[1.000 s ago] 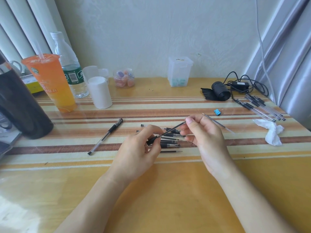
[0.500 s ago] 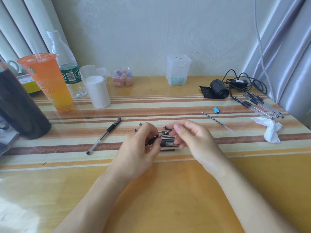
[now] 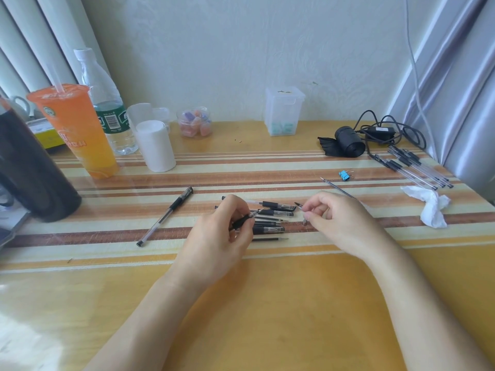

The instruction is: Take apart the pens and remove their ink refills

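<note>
While left hand (image 3: 222, 234) pinches pen barrel (image 3: 244, 220), right hand (image 3: 334, 218) pinches tip piece (image 3: 298, 205) (pen pile (image 3: 272, 229) between hands)

My table (image 3: 281, 317) is glossy yellow wood, striped brown and cream under my left hand (image 3: 217, 236) and right hand (image 3: 340, 220). Beyond them stands a pale textured wall (image 3: 241, 49). A white curtain (image 3: 26, 36) hangs far left of them, a silvery curtain (image 3: 455, 76) far right.

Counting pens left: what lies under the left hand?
A pile of pens pokes out from under the left hand, which pinches one pen. Their covered parts, and so the count, are hidden.
</note>
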